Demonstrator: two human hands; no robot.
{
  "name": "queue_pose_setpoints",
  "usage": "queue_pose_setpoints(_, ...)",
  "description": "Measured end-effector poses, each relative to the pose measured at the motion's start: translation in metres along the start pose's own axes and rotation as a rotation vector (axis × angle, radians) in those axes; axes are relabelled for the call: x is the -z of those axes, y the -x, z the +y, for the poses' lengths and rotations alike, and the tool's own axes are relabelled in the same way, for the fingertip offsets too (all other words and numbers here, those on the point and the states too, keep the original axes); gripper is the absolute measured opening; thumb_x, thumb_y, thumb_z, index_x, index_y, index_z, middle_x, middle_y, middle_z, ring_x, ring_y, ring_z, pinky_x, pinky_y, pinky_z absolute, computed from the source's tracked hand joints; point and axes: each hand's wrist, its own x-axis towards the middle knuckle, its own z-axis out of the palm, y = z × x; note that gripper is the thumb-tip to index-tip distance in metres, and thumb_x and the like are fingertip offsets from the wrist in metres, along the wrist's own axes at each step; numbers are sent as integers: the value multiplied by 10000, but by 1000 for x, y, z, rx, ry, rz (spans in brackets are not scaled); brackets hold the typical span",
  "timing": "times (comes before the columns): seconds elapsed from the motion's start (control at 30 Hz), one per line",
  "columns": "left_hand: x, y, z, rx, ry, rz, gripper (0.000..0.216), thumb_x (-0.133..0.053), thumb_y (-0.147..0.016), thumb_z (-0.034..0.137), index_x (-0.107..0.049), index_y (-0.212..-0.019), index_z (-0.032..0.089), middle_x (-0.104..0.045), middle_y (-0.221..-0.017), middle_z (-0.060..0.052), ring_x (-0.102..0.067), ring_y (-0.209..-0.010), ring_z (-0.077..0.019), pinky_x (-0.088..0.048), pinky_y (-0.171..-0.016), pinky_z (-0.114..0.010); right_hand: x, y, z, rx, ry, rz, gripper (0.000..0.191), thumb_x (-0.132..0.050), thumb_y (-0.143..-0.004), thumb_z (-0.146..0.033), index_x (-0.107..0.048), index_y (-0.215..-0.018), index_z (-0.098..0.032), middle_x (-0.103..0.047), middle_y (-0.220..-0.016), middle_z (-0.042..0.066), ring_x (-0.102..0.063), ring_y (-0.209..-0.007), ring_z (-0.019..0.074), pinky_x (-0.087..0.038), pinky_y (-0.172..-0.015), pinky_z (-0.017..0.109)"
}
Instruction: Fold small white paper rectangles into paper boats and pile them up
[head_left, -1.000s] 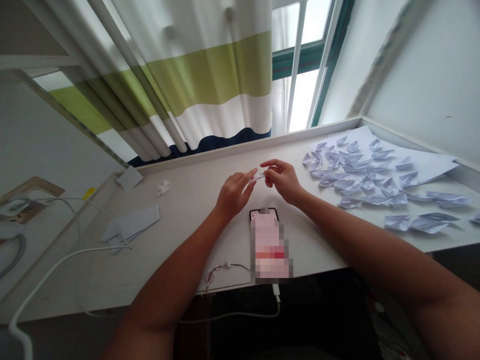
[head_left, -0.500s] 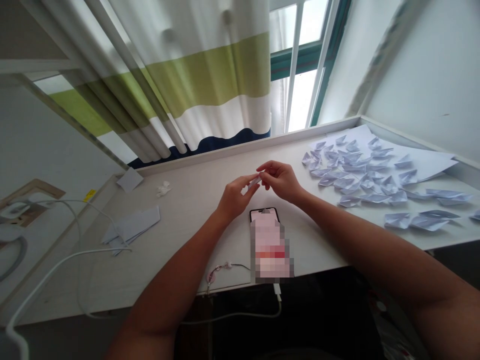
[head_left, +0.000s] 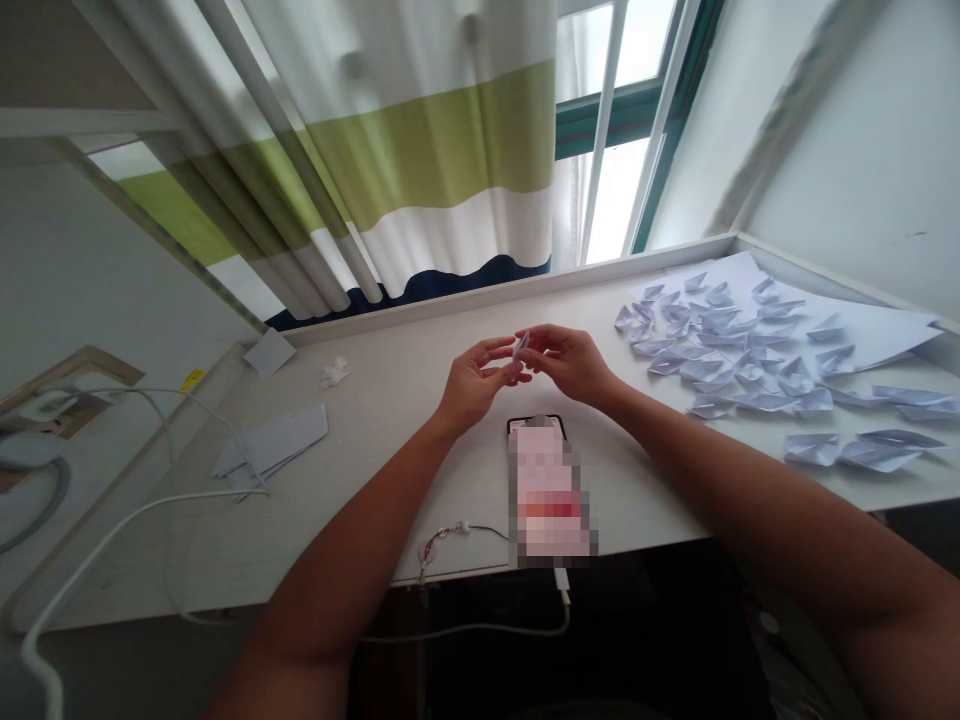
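Observation:
Between my two hands, above the middle of the white desk point(head_left: 397, 420), is a small folded piece of white paper point(head_left: 522, 346), standing with a pointed end up. My left hand point(head_left: 476, 380) pinches it from the left side, fingers bent. From the right, the fingertips of my right hand point(head_left: 571, 362) close on it too. Fingers cover its lower part. Many folded paper boats point(head_left: 720, 340) lie spread over the right of the desk, some on flat white sheets point(head_left: 885, 335). Just below my hands lies a phone point(head_left: 551, 480), its screen blurred out.
A white charging cable point(head_left: 564, 600) runs from the phone over the desk's front edge, and a beaded strap point(head_left: 442, 535) lies beside it. At left are stacked paper pieces point(head_left: 281, 445), a square sheet point(head_left: 268, 352), a crumpled tissue point(head_left: 334, 372) and looping white cables point(head_left: 142, 510). A curtain point(head_left: 420, 150) hangs behind.
The folded paper has turned from lying slanted to standing point up between my fingers. My left hand's fingers have spread a little around it. The whole view has shifted slightly.

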Motion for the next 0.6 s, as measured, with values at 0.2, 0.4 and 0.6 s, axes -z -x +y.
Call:
queue_pose_setpoints(0.2,-2,1,-4,-1,-30,17,530,-874,-903,453,-685,-1327,199,-760,-1367,-192,-838,-851,-206,-695,-862,-407,-3,3,-6,32,161,41,251,-792,-917,-421,-806,-1082,-233,-778,-909,49,-739,-756,206,-622,-720,392)
queue_pose_setpoints(0.4,-13,2,-10,-52,-119,92,400,-858,-916,385,-716,-1244,206,-784,-1303,-148,-815,-814,-180,-706,-822,-379,-12,6,-6,24,373,61,136,-772,-895,-276,-763,-1024,-233,-746,-768,22,-699,-698,209,-591,-732,395)
queue_pose_setpoints(0.6,-15,5,-3,-10,-179,184,377,-847,-936,390,-726,-1228,184,-840,-1055,-127,-821,-847,-214,-695,-794,-354,-14,6,-5,65,454,117,117,-747,-913,-238,-783,-1024,-246,-748,-810,32,-687,-741,219,-592,-804,418)
